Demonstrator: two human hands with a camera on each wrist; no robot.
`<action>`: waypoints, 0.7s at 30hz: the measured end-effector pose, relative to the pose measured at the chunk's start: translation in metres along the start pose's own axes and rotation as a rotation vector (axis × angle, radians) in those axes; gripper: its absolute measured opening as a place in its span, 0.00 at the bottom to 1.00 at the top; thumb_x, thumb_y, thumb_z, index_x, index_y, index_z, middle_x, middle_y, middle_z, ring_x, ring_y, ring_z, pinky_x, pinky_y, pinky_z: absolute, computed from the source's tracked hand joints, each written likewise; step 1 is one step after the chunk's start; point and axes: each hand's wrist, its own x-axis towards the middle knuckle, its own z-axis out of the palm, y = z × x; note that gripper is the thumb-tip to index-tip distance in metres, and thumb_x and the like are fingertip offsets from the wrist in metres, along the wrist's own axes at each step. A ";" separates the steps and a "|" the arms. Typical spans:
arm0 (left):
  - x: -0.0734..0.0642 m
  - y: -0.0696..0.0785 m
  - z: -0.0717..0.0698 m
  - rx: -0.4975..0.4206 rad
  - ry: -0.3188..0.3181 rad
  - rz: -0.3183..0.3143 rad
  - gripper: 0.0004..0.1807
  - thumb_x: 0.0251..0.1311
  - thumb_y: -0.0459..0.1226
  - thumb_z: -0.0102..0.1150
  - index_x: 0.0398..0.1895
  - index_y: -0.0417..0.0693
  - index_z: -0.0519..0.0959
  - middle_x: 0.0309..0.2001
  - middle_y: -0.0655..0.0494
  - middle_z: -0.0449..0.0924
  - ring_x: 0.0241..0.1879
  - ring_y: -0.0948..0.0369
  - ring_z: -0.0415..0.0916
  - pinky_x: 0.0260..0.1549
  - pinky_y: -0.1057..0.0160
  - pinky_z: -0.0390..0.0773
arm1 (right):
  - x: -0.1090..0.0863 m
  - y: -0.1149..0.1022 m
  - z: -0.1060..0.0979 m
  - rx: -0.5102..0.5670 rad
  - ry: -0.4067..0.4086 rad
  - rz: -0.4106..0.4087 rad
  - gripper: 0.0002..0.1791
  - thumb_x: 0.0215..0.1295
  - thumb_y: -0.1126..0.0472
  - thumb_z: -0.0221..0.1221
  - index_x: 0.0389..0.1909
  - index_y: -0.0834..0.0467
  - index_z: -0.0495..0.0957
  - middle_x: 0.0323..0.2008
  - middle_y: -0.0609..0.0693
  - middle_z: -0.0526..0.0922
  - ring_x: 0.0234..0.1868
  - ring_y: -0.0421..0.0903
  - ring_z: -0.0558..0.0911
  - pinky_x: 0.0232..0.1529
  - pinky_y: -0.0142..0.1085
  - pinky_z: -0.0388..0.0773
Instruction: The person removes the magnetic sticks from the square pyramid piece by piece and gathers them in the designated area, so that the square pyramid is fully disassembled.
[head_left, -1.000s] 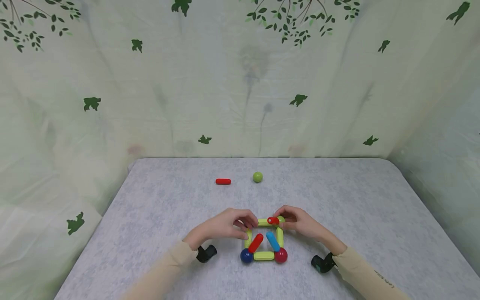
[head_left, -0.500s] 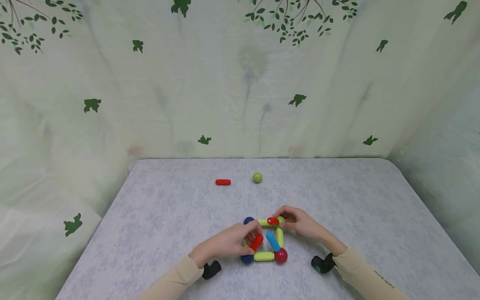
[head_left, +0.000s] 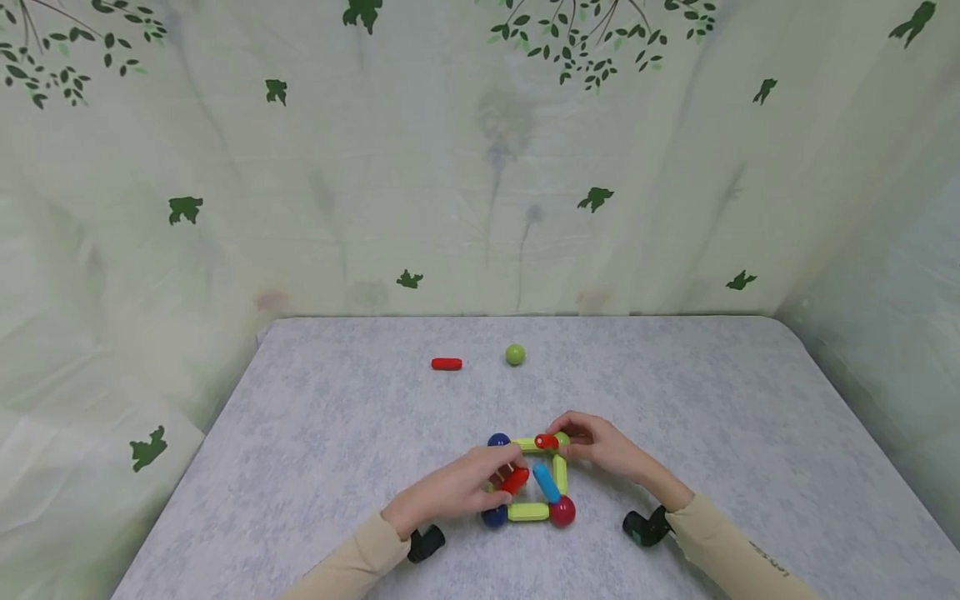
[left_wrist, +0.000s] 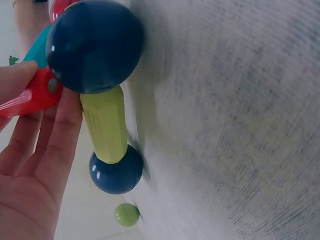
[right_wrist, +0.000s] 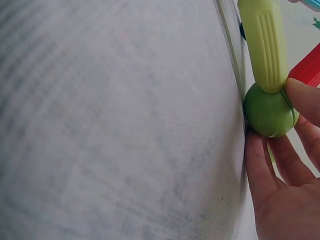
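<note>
A square frame of yellow-green magnetic rods (head_left: 528, 512) joined by balls lies on the table. My left hand (head_left: 457, 483) pinches a red magnetic rod (left_wrist: 37, 96) between thumb and fingers, beside the near-left blue ball (left_wrist: 95, 47). The metal dot on this rod's end shows in the left wrist view. My right hand (head_left: 600, 446) holds the green ball (right_wrist: 270, 111) at the far-right corner, thumb on one side and fingers on the other. Another red rod (head_left: 546, 442) rises from that ball. A light-blue rod (head_left: 546, 483) leans up from the near-right crimson ball (head_left: 562, 512).
At the frame's far-left corner sits another blue ball (head_left: 498, 441). Farther back on the grey table (head_left: 337, 400) lie a loose red rod (head_left: 447, 364) and a loose green ball (head_left: 515, 355). A pale curtain (head_left: 450, 167) hangs behind the table.
My left hand has moved from the far-left corner toward the near-left blue ball and taken hold of the red rod there, which now tilts flatter. My right hand has stayed in place.
</note>
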 end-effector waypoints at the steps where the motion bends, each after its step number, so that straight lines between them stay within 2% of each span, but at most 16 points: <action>1: 0.000 -0.001 0.000 -0.018 0.016 -0.003 0.15 0.61 0.28 0.59 0.48 0.50 0.70 0.45 0.61 0.75 0.45 0.68 0.75 0.42 0.70 0.76 | 0.000 0.000 0.000 0.003 0.001 0.003 0.10 0.66 0.69 0.57 0.47 0.59 0.76 0.48 0.52 0.78 0.51 0.50 0.76 0.55 0.41 0.71; 5: 0.000 -0.006 -0.006 -0.058 0.113 0.032 0.18 0.61 0.27 0.57 0.53 0.50 0.72 0.49 0.59 0.75 0.45 0.66 0.74 0.43 0.68 0.77 | 0.000 0.000 -0.001 0.018 -0.001 0.000 0.10 0.66 0.68 0.57 0.47 0.60 0.76 0.48 0.52 0.79 0.52 0.51 0.76 0.56 0.47 0.71; 8: 0.000 -0.013 -0.016 -0.022 0.196 0.079 0.20 0.60 0.26 0.57 0.55 0.48 0.73 0.50 0.58 0.75 0.45 0.64 0.74 0.44 0.66 0.77 | 0.000 -0.001 -0.001 0.020 -0.003 0.006 0.11 0.66 0.68 0.57 0.48 0.60 0.76 0.48 0.52 0.79 0.52 0.51 0.76 0.56 0.48 0.70; 11: -0.001 -0.021 -0.028 0.029 0.265 0.086 0.21 0.59 0.25 0.59 0.56 0.46 0.74 0.50 0.58 0.76 0.44 0.62 0.74 0.43 0.64 0.77 | 0.000 -0.001 -0.001 0.013 -0.004 0.016 0.11 0.66 0.68 0.57 0.48 0.59 0.76 0.48 0.52 0.78 0.51 0.51 0.75 0.56 0.48 0.71; 16: -0.004 -0.034 -0.048 0.112 0.370 0.024 0.23 0.57 0.23 0.59 0.56 0.47 0.76 0.50 0.57 0.78 0.44 0.60 0.75 0.43 0.62 0.77 | 0.000 -0.002 -0.002 0.006 -0.002 0.025 0.11 0.66 0.67 0.57 0.48 0.59 0.76 0.48 0.52 0.78 0.51 0.51 0.75 0.56 0.46 0.72; 21: -0.004 -0.051 -0.065 0.187 0.432 -0.079 0.23 0.55 0.21 0.59 0.53 0.47 0.78 0.51 0.55 0.78 0.46 0.57 0.76 0.44 0.59 0.77 | 0.000 -0.003 -0.004 0.016 -0.003 0.031 0.11 0.65 0.68 0.57 0.48 0.58 0.76 0.49 0.52 0.78 0.51 0.51 0.76 0.55 0.41 0.73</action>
